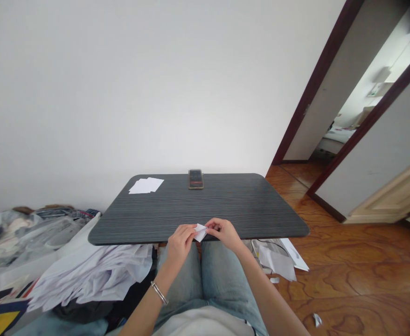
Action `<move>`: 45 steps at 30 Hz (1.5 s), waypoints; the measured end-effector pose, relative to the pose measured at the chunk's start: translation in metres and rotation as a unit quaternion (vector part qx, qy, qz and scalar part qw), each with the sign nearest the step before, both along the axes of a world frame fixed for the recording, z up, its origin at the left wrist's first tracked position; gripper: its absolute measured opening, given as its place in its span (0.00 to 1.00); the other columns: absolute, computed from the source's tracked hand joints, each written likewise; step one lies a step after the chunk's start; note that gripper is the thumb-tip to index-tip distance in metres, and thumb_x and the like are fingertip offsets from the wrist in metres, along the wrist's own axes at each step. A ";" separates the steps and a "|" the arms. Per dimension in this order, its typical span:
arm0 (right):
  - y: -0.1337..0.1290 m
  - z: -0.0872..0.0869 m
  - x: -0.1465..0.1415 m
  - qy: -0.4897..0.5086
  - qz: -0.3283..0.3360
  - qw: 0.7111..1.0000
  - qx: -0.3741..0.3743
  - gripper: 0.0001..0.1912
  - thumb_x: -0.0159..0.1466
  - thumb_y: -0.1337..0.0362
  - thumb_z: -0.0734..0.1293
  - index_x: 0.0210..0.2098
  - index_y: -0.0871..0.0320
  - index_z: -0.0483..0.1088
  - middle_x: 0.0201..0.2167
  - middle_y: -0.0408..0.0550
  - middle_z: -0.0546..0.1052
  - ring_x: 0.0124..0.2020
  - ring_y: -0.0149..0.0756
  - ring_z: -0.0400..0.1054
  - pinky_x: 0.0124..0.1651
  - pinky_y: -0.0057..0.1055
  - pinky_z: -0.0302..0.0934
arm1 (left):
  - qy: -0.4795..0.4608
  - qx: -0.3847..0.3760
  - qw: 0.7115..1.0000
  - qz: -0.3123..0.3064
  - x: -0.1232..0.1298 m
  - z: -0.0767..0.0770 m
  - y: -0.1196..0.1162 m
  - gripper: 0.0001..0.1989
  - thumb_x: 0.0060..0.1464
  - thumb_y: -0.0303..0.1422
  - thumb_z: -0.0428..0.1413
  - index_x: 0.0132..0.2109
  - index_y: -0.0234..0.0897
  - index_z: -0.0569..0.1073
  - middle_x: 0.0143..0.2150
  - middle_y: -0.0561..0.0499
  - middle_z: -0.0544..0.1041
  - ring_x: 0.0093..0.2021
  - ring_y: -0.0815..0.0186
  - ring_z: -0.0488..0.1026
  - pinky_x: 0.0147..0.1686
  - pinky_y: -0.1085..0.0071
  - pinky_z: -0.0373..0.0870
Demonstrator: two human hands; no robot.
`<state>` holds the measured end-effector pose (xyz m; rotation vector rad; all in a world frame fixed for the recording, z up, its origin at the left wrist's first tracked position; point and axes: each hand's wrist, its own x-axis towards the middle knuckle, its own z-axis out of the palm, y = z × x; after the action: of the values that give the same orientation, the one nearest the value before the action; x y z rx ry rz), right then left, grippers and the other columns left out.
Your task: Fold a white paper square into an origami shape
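Observation:
A small folded piece of white paper point(200, 232) is held between both hands, just over the near edge of the dark wood-grain table point(246, 200). My left hand point(181, 240) pinches its left side between thumb and fingers. On the right side, the thumb and forefinger of my right hand point(223, 231) close on the paper's corner. The paper has a pointed shape with creases; its finer folds are too small to make out. A silver bracelet point(159, 293) circles my left wrist.
Several white paper sheets point(145, 185) lie at the table's back left, and a phone point(195, 179) sits at the back middle. Piled clothes point(96, 275) fill the left side below the table. Papers and a cable lie low on the right, near scraps on the wooden floor point(358, 275).

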<state>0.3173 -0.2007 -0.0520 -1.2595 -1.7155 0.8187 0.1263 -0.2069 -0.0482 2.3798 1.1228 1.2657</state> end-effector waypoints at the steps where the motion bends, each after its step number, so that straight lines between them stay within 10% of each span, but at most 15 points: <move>1: 0.000 0.000 0.000 0.030 0.011 0.999 -0.016 0.09 0.55 0.61 0.68 0.33 0.58 0.73 0.23 0.42 0.73 0.21 0.28 0.65 0.25 0.24 0.59 | -0.002 0.005 1.000 0.004 0.000 0.000 0.000 0.08 0.57 0.29 0.48 0.35 0.38 0.72 0.41 0.48 0.76 0.42 0.63 0.71 0.42 0.63 0.69; 13: -0.016 0.014 -0.007 0.261 0.107 0.954 -0.104 0.33 0.53 0.61 0.69 0.56 0.50 0.57 0.31 0.42 0.74 0.27 0.32 0.72 0.20 0.21 0.62 | -0.072 0.111 0.990 -0.039 0.000 0.001 -0.001 0.07 0.55 0.24 0.50 0.38 0.37 0.71 0.41 0.46 0.76 0.43 0.65 0.74 0.42 0.66 0.73; 21: -0.027 0.027 -0.017 0.319 0.029 0.947 0.008 0.07 0.51 0.63 0.72 0.30 0.56 0.73 0.22 0.42 0.74 0.23 0.28 0.67 0.25 0.24 0.65 | -0.118 0.166 0.974 -0.096 0.002 0.028 -0.009 0.07 0.52 0.22 0.53 0.37 0.38 0.71 0.41 0.47 0.75 0.47 0.61 0.71 0.43 0.61 0.71; 31: -0.038 0.042 -0.017 0.281 -0.035 0.952 0.117 0.03 0.50 0.64 0.72 0.25 0.55 0.76 0.24 0.45 0.77 0.25 0.34 0.70 0.28 0.28 0.65 | -0.319 -0.115 0.930 -0.140 0.014 0.047 -0.015 0.04 0.49 0.31 0.58 0.31 0.35 0.70 0.56 0.42 0.64 0.47 0.58 0.71 0.41 0.62 0.71; 45: -0.051 0.057 -0.025 0.305 -0.070 0.944 0.108 0.05 0.52 0.62 0.71 0.25 0.57 0.74 0.22 0.44 0.76 0.21 0.31 0.68 0.26 0.27 0.65 | -0.364 -0.220 0.898 -0.108 0.025 0.068 -0.026 0.11 0.44 0.36 0.60 0.24 0.34 0.68 0.23 0.54 0.69 0.27 0.70 0.68 0.29 0.75 0.67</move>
<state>0.2925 -0.2520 0.0049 -0.8469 -1.1632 0.8021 0.1512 -0.2328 0.0194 1.4445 0.7630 1.4398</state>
